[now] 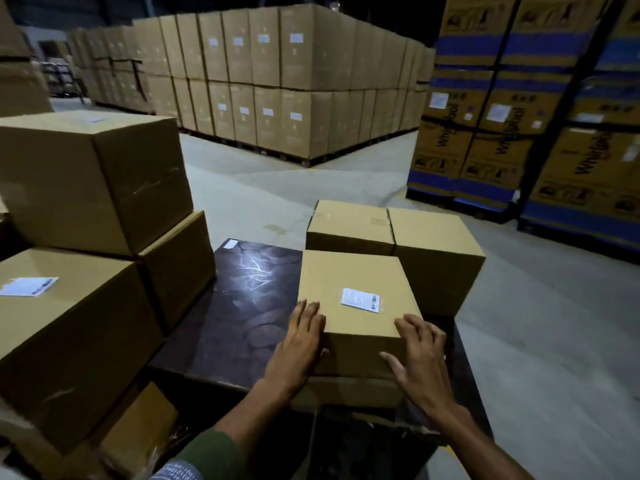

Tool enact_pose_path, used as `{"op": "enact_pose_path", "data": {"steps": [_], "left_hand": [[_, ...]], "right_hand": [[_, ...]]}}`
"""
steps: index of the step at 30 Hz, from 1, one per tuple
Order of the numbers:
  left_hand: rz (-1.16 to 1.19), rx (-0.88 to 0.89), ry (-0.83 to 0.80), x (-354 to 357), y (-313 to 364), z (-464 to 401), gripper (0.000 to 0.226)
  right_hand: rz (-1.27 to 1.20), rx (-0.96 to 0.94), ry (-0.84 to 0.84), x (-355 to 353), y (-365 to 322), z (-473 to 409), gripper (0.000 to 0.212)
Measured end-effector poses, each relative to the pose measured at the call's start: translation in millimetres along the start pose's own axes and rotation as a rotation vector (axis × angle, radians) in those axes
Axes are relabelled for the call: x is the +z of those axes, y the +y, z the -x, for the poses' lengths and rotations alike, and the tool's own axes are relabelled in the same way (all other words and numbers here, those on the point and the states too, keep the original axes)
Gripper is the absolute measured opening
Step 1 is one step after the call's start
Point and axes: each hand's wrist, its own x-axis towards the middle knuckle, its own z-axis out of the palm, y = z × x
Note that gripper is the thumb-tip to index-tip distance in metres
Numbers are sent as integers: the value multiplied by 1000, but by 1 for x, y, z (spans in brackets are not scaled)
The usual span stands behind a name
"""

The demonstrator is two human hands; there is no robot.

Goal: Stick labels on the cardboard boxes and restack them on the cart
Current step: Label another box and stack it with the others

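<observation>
Head view of a warehouse aisle. Both hands rest on the near cardboard box (356,299), which sits on another box at the near right of the cart's dark deck (242,306). The left hand (299,341) lies flat against the box's near-left corner, fingers straight and close together, fingertips reaching over the top edge. The right hand (419,355) lies on the near-right corner, fingers spread and slightly bent over the top edge, thumb out against the near face. Neither hand pinches anything. A white label (361,299) with a barcode is stuck on the top of this box, right of centre. Two more boxes (398,230) stand side by side just beyond it, touching each other. To the left of the cart, a stack of larger boxes (90,209) stands, the near one carrying a white label (27,286) on top. In the far scene stand a wall of palletised cartons (277,81) and, at right, blue-banded printed cartons (519,98) on the grey floor (259,188).
</observation>
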Motion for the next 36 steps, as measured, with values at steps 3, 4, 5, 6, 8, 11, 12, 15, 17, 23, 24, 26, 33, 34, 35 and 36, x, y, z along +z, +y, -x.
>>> {"op": "enact_pose_path", "data": {"steps": [3, 4, 5, 6, 8, 11, 12, 15, 17, 23, 24, 26, 33, 34, 35, 36], "left_hand": [[20, 12, 9, 2, -10, -12, 73], [-6, 22, 24, 3, -12, -16, 82], [-35, 27, 43, 2, -14, -21, 88], [-56, 24, 60, 2, -16, -27, 92], [-74, 14, 78, 1, -17, -37, 95], [-113, 22, 28, 4, -24, -48, 92], [-130, 30, 10, 5, -26, -49, 85], [-137, 50, 41, 12, -31, -50, 63], [-121, 63, 74, 15, -31, -51, 61], [-122, 60, 124, 20, -31, -49, 61], [-126, 55, 131, 21, -31, -48, 61], [-128, 45, 138, 23, -31, -48, 62], [-98, 25, 136, 27, -31, -47, 62], [-96, 24, 139, 27, -31, -47, 62], [-97, 22, 143, 26, -31, -47, 62], [-98, 17, 144, 26, -30, -47, 62]], "right_hand": [[-2, -5, -20, -2, 4, -9, 62], [2, -4, -33, -4, 4, -13, 62], [5, -4, -37, -5, 4, -18, 62], [4, 0, -37, -7, 3, -22, 61], [16, 14, -45, -12, 2, -31, 52], [63, 13, -51, -17, 1, -52, 30], [65, 9, -57, -19, 1, -61, 28], [57, -17, -146, -17, -5, -94, 38], [27, -41, -231, -15, -14, -116, 51], [106, -20, -556, -4, -28, -153, 69], [116, -12, -588, -4, -27, -156, 68], [134, -11, -657, -4, -25, -162, 62], [183, -42, -731, -10, -32, -178, 57], [189, -47, -743, -11, -34, -181, 56], [196, -47, -762, -12, -36, -183, 56], [201, -41, -784, -12, -38, -186, 56]]}}
